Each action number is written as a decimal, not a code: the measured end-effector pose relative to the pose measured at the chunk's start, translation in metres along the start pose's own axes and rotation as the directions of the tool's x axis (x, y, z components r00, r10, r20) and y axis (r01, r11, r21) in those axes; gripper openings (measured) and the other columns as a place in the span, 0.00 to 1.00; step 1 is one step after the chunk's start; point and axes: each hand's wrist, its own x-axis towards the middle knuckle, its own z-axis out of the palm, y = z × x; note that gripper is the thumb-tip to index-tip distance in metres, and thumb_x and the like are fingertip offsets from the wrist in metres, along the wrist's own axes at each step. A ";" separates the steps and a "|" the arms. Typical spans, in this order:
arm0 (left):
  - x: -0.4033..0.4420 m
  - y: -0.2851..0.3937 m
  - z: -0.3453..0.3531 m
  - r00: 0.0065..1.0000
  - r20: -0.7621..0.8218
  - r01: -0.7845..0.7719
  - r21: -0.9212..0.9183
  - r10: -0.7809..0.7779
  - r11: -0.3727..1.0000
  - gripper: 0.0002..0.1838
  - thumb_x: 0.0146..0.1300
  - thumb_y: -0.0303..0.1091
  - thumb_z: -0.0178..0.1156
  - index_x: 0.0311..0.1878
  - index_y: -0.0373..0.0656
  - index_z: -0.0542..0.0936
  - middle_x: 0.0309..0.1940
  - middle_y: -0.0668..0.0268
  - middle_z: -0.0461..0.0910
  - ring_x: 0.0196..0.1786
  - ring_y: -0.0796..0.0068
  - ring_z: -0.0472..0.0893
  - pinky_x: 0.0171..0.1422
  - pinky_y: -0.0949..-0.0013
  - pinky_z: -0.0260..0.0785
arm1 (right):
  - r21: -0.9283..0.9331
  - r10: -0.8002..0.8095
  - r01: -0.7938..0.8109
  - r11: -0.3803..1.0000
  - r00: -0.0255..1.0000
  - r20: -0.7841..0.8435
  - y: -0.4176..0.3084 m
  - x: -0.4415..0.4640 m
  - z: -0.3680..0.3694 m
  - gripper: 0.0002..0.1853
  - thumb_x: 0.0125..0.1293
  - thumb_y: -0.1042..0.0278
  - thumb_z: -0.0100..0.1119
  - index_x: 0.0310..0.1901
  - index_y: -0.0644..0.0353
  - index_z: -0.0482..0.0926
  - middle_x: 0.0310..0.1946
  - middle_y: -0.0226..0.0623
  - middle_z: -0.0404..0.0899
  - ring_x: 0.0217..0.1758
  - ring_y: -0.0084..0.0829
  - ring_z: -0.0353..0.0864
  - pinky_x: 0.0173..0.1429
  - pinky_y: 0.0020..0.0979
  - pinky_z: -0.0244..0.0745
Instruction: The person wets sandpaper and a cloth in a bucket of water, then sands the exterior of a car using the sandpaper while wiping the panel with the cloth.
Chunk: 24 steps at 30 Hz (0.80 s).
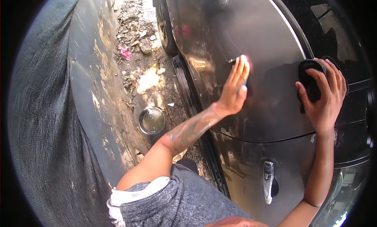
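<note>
Gripping a black item [310, 66] at the window's [339, 34] edge, the right hand [329, 94] is curling its fingers around it. The left hand [235, 87] is lying on the door [271, 85], fingers straight and close, thumb apart; a bucket [152, 121] is sitting on the dirt [137, 79] beside the car.

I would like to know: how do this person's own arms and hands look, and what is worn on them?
The left hand and right hand are bare, without gloves, and no watch or ring shows. The left forearm carries a darker patterned marking, perhaps a tattoo. A mottled grey top with a white edge leaves the left arm uncovered.
</note>
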 end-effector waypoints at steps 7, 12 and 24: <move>0.121 -0.028 -0.036 0.967 -0.137 0.233 0.145 -0.213 0.962 0.32 0.78 0.37 0.35 0.78 0.24 0.47 0.81 0.40 0.42 0.84 0.46 0.42 0.87 0.59 0.34 | 0.003 -0.006 0.006 1.000 1.000 0.014 0.001 -0.001 -0.001 0.20 0.49 0.64 0.77 0.45 0.49 0.83 0.55 0.31 0.81 0.66 0.39 0.75 0.71 0.44 0.64; -0.023 0.028 0.016 0.990 0.125 0.042 0.152 -0.062 0.987 0.35 0.75 0.38 0.33 0.78 0.23 0.44 0.81 0.39 0.42 0.83 0.44 0.42 0.85 0.51 0.31 | -0.011 -0.046 0.046 0.999 0.999 -0.008 0.004 -0.001 0.002 0.19 0.49 0.63 0.76 0.44 0.50 0.83 0.53 0.33 0.81 0.65 0.39 0.77 0.69 0.44 0.66; -0.033 0.027 0.007 0.986 -0.019 0.169 0.059 -0.168 0.984 0.33 0.75 0.34 0.34 0.79 0.27 0.48 0.81 0.39 0.42 0.83 0.41 0.43 0.86 0.52 0.34 | -0.010 -0.120 0.120 0.993 0.991 0.056 0.017 -0.003 0.002 0.19 0.53 0.62 0.78 0.47 0.52 0.85 0.54 0.36 0.84 0.62 0.39 0.80 0.66 0.40 0.71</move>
